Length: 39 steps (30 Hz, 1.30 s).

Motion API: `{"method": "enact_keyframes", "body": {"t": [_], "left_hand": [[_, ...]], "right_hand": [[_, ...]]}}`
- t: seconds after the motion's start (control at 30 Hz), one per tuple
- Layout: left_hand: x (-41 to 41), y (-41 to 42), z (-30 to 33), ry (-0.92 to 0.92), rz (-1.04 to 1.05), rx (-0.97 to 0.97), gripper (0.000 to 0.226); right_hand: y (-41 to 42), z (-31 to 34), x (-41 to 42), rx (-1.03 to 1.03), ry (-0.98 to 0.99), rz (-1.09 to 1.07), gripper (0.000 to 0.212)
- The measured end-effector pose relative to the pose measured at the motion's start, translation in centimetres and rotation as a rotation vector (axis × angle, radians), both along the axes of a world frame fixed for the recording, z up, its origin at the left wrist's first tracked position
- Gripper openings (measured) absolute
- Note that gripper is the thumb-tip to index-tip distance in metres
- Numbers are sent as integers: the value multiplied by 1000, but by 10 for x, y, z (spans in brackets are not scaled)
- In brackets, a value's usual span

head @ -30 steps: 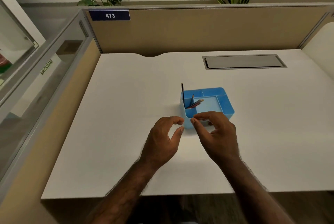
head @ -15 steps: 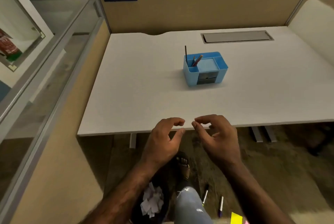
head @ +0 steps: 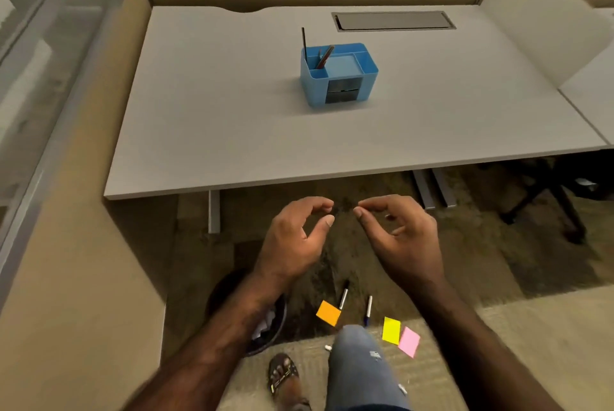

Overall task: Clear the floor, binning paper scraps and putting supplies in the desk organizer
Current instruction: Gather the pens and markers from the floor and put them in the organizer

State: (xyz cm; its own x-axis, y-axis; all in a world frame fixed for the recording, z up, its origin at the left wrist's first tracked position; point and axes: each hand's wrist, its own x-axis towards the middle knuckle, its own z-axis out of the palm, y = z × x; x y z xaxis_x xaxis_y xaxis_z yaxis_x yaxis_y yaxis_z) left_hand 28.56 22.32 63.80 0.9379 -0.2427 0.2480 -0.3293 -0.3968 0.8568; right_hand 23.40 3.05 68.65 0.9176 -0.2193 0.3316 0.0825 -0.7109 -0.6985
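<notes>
A blue desk organizer (head: 345, 91) stands on the white desk (head: 216, 118), with a black stick and reddish pencils upright in its left compartment. My left hand (head: 292, 241) and my right hand (head: 398, 238) hover side by side in front of the desk edge, fingers curled, both holding nothing. On the carpet below lie two pens (head: 343, 296) (head: 367, 311), an orange sticky note (head: 328, 312), a yellow one (head: 391, 330) and a pink one (head: 409, 341). A dark bin (head: 265, 334) with white paper scraps sits under my left forearm, partly hidden.
A small white bit (head: 328, 348) lies on the carpet by my knee (head: 358, 354). My sandalled foot (head: 282, 374) is beside the bin. A tan partition (head: 83, 277) closes the left side. A chair base (head: 548, 198) stands under the desk's right end.
The view has pulled back and tilted down from the desk top to the floor. My hands have come away from the organizer and spread slightly apart; the notes and pens have come into sight.
</notes>
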Motion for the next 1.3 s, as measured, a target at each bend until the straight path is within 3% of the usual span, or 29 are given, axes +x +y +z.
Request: {"method": "enact_keyframes", "body": {"t": [0.23,0.53,0.97,1.3], "left_hand": [[-19,-22,-34,135,-8,4,23],[-48,-84,-110,325,-42,11,22],[-118,-191,-362,683,-142,230,14],[-188,-227,-536,792,-237,341,14]], "right_hand": [[-26,-39,-35,-16,112,-59,8],[-94,-147,-80,11,389,-110,6],[-201,-370,-151,2,820,30,11],[-219,-536,-209,39,911,99,12]]}}
